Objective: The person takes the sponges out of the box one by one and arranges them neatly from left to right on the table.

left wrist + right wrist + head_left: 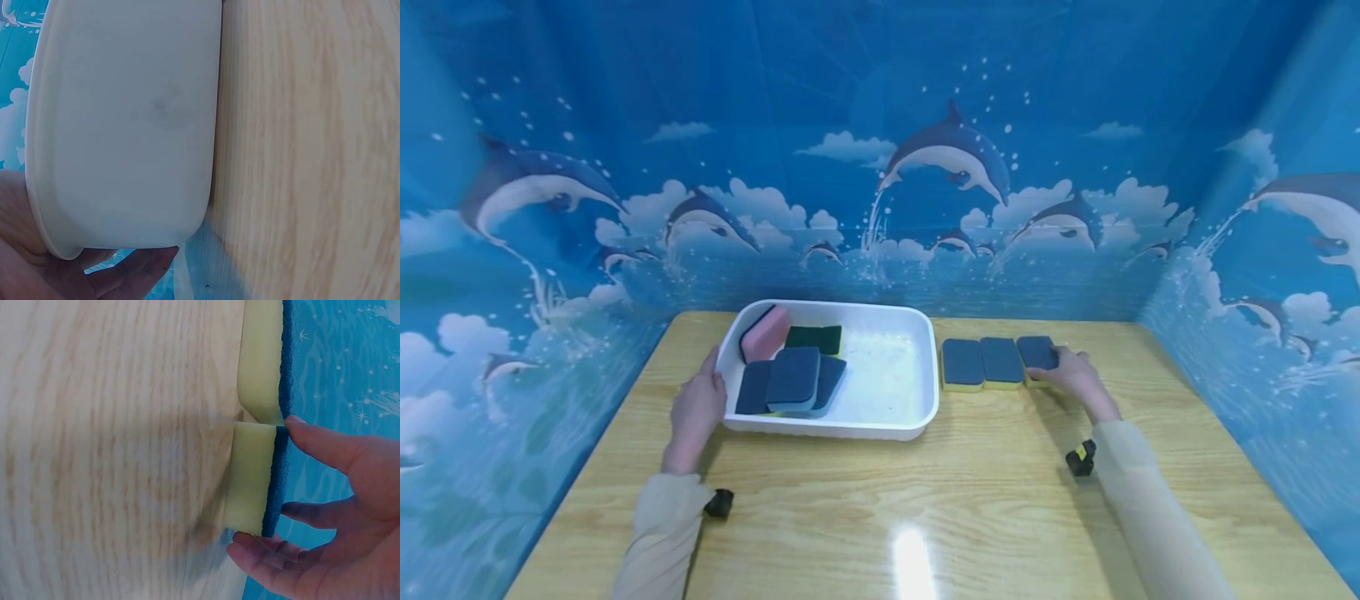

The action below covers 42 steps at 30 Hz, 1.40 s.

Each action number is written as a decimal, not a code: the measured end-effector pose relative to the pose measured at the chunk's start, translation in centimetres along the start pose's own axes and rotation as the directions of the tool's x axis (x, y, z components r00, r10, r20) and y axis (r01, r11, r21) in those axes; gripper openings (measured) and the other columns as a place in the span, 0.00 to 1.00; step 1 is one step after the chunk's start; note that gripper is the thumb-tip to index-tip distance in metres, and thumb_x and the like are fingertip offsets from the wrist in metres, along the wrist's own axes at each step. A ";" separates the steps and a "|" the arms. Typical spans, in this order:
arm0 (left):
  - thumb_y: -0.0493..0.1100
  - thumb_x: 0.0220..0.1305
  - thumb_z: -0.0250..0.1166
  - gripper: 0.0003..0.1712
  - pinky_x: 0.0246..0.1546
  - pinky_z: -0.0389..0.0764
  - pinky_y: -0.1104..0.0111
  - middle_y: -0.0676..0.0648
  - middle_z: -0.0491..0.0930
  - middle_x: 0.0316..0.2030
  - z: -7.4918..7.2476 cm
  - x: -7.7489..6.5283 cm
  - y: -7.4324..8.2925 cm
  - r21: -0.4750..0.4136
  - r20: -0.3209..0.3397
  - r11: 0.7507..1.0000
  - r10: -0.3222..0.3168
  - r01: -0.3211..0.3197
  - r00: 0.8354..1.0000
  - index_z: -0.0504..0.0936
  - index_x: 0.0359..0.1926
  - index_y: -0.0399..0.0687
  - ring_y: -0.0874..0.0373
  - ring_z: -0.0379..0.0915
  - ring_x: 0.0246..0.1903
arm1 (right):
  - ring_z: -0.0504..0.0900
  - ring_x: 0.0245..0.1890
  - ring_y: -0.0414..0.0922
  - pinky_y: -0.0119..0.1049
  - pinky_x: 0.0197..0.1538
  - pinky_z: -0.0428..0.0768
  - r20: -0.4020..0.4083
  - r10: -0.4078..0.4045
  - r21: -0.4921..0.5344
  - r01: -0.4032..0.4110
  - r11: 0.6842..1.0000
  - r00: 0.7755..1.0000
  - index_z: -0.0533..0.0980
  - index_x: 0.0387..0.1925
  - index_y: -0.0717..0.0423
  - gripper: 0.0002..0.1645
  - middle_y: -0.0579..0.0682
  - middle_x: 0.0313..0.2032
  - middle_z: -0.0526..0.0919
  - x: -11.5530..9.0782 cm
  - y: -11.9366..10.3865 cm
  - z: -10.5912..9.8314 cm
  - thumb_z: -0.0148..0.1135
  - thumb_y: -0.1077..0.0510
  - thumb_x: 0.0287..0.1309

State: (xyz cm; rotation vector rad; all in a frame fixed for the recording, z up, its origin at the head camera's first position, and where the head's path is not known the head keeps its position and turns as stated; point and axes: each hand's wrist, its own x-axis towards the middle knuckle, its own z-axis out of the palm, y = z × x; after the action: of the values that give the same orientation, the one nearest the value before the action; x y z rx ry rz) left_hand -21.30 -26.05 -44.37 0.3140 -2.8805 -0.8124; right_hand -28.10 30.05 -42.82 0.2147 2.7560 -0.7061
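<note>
My left hand (698, 404) grips the left end of a white plastic tray (880, 432); in the left wrist view its fingers (140, 269) curl round the tray's outer wall (137, 156). To the right of the tray, three scouring sponges lie in a row, dark blue on top and yellow below. My right hand (1078, 379) holds the rightmost sponge (1036, 352) between thumb and fingers. In the right wrist view that sponge (250, 478) sits on the table close against its neighbour (261, 356), the thumb at the seam and fingertips at the opposite side.
Inside the tray's left half lie a pink sponge (766, 335), a dark green one (814, 339) and several blue ones, the top blue sponge (793, 375) overlapping others. A dolphin-print curtain (865, 167) surrounds the wooden table (820, 517) at the back and sides.
</note>
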 end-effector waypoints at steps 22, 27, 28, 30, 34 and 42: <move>0.38 0.75 0.52 0.25 0.57 0.70 0.38 0.25 0.73 0.60 -0.6 -0.3 0.4 -0.039 -0.232 0.995 0.082 -0.094 0.969 0.69 0.69 0.32 0.27 0.67 0.59 | 0.52 0.70 0.76 0.71 0.69 0.54 -0.253 -0.183 -0.099 0.163 0.982 0.950 0.57 0.74 0.69 0.41 0.79 0.69 0.56 -2.4 -3.3 -0.3 0.58 0.49 0.72; 0.37 0.76 0.54 0.20 0.57 0.73 0.42 0.28 0.78 0.57 -0.8 -0.8 2.1 -0.093 -0.199 0.964 0.226 -0.248 0.954 0.77 0.61 0.30 0.32 0.74 0.56 | 0.54 0.70 0.74 0.71 0.69 0.54 -0.287 -0.246 -0.119 0.221 0.968 0.926 0.61 0.73 0.68 0.38 0.78 0.69 0.59 -3.8 -4.5 0.6 0.59 0.51 0.71; 0.38 0.76 0.54 0.20 0.54 0.76 0.43 0.28 0.79 0.56 -0.8 -1.0 2.5 -0.099 -0.148 0.961 0.242 -0.258 0.959 0.76 0.62 0.30 0.33 0.76 0.54 | 0.54 0.70 0.74 0.71 0.69 0.54 -0.292 -0.259 -0.120 0.233 0.965 0.921 0.62 0.73 0.67 0.38 0.77 0.69 0.60 -4.1 -4.6 0.9 0.60 0.52 0.71; 0.41 0.78 0.53 0.22 0.50 0.79 0.44 0.29 0.80 0.55 -0.7 -1.3 3.1 -0.099 -0.025 0.963 0.248 -0.250 0.968 0.74 0.65 0.31 0.36 0.79 0.50 | 0.56 0.69 0.75 0.71 0.69 0.54 -0.297 -0.280 -0.122 0.255 0.959 0.913 0.64 0.72 0.66 0.36 0.76 0.68 0.62 -4.6 -5.0 1.5 0.61 0.52 0.71; 0.45 0.78 0.56 0.25 0.45 0.80 0.51 0.34 0.82 0.48 -0.3 -1.7 4.0 -0.057 0.127 0.977 0.213 -0.207 0.969 0.73 0.65 0.32 0.45 0.78 0.42 | 0.62 0.68 0.72 0.69 0.69 0.58 -0.273 -0.330 -0.128 0.305 0.944 0.904 0.67 0.70 0.65 0.33 0.72 0.67 0.68 -5.4 -5.9 2.7 0.60 0.52 0.71; 0.46 0.73 0.62 0.23 0.47 0.82 0.51 0.36 0.85 0.45 0.3 -1.8 5.1 0.032 0.154 0.976 0.209 -0.217 0.966 0.79 0.59 0.32 0.46 0.81 0.41 | 0.67 0.68 0.67 0.67 0.70 0.60 -0.160 -0.382 -0.059 0.377 0.924 0.910 0.70 0.69 0.62 0.32 0.64 0.66 0.74 -6.5 -7.1 5.0 0.60 0.50 0.71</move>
State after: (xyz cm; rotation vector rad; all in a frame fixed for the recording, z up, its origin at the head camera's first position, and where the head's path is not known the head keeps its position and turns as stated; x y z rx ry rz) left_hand -20.41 -21.25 -42.10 -0.0561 -3.0069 -0.7581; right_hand -22.32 20.97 -41.78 -0.2929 3.0040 -0.7736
